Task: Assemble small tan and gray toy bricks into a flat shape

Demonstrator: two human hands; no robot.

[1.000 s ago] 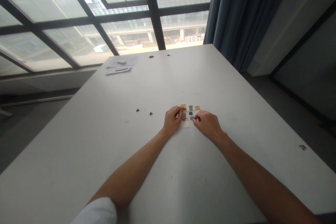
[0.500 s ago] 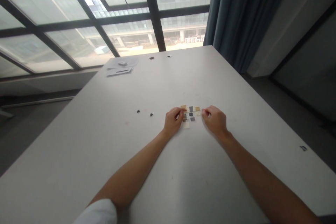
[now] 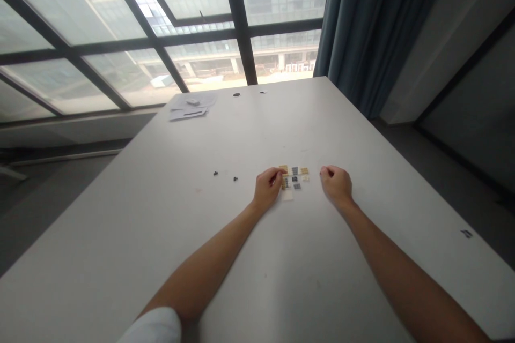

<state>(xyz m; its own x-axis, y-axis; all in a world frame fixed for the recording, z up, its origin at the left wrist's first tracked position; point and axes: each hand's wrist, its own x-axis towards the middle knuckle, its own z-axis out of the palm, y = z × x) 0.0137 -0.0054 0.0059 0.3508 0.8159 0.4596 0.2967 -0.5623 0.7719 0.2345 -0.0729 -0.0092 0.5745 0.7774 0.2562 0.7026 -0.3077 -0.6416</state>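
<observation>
A small patchwork of flat pieces lies on the white table. A yellow piece (image 3: pixel 284 169), a dark grey piece (image 3: pixel 295 170) and another yellow piece (image 3: pixel 304 171) form its far row. Nearer are a black piece (image 3: pixel 295 179), a cream piece (image 3: pixel 306 178), a grey piece (image 3: pixel 296 186) and a pale square (image 3: pixel 287 195). My left hand (image 3: pixel 267 186) rests at the left side, fingers curled and tips at the yellow piece, hiding part of the cluster. To the right, apart from the pieces, my right hand (image 3: pixel 336 182) is closed in a pinch; what it holds is too small to tell.
Two small black pieces, one (image 3: pixel 215 173) farther left than the other (image 3: pixel 235 178), lie left of my hands. Papers (image 3: pixel 189 112) with a small white object sit at the far left corner. A dark item (image 3: pixel 466 233) lies near the right edge. Windows and a blue curtain (image 3: pixel 362 37) stand beyond.
My right hand has moved a little to the right, away from the pieces. My left hand stays at the cluster. The whole view has shifted slightly.
</observation>
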